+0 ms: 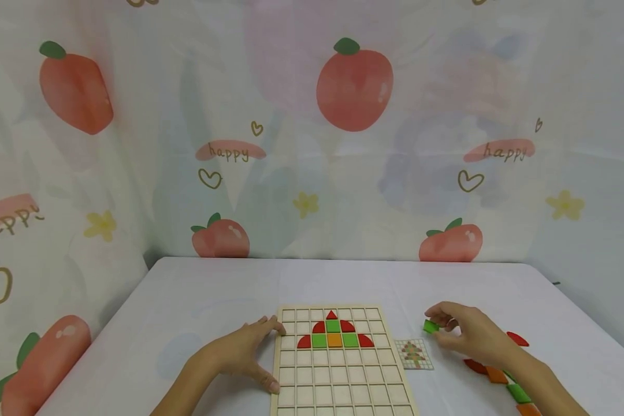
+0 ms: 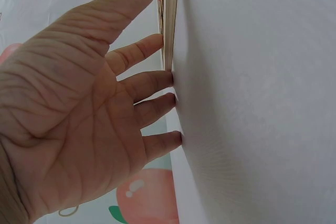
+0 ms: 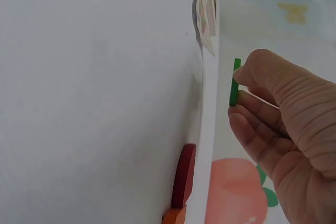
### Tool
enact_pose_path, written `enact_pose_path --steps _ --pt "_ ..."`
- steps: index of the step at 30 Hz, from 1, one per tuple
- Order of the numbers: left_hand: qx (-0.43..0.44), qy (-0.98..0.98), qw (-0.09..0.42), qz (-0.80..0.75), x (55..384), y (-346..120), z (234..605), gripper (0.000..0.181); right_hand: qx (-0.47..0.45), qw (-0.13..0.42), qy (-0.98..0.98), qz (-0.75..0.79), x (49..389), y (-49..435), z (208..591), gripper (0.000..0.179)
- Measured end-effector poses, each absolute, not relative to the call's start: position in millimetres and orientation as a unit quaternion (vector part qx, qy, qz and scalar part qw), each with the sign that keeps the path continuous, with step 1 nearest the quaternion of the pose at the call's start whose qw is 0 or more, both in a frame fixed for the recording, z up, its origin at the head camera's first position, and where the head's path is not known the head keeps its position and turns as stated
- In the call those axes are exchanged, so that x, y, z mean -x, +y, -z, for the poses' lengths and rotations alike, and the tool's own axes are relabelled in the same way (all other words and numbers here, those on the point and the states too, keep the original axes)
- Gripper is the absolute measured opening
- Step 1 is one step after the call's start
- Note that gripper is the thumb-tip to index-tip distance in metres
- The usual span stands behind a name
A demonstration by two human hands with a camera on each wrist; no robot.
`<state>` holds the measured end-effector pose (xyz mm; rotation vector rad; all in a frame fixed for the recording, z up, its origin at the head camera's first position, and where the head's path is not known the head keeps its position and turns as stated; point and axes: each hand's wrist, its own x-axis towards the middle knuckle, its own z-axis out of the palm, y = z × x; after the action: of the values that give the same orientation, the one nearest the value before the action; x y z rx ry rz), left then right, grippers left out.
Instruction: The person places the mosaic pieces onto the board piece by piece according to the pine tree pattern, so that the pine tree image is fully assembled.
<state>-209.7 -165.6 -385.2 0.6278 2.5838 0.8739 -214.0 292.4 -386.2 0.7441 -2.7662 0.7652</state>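
Observation:
A wooden grid board [image 1: 319,394] lies on the table, with red, green and orange tiles set in its upper cells: a red triangle [image 1: 331,315] on top, an orange square [image 1: 334,340] in the row of squares below. My left hand [image 1: 239,352] touches the board's left edge, thumb and fingers spread and fairly straight. Off to the right of the board, my right hand [image 1: 470,332] pinches a green square tile [image 1: 431,326] above the table. In the right wrist view that green tile [image 3: 235,83] shows edge-on between thumb and fingers.
A small printed pattern card [image 1: 415,354] lies against the board's right side. Several loose tiles lie under and beside the right forearm, among them a red one [image 1: 517,338], an orange one [image 1: 496,375] and a green one [image 1: 519,394]. A patterned curtain [image 1: 353,219] stands behind the table.

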Motion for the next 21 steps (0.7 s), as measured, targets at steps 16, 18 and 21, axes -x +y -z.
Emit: enact_pose_path --steps 16,18,21 --pt "-0.211 0.915 0.169 -0.298 209 -164 385 0.084 -0.3 0.076 -0.911 -0.272 207 258 382 0.031" --pt "-0.21 0.916 0.169 -0.298 209 -164 385 0.084 -0.302 0.071 -0.911 -0.272 207 254 382 0.031" --pt "-0.211 0.916 0.169 -0.297 209 -164 384 0.083 -0.308 0.068 -0.908 -0.275 207 247 382 0.031"
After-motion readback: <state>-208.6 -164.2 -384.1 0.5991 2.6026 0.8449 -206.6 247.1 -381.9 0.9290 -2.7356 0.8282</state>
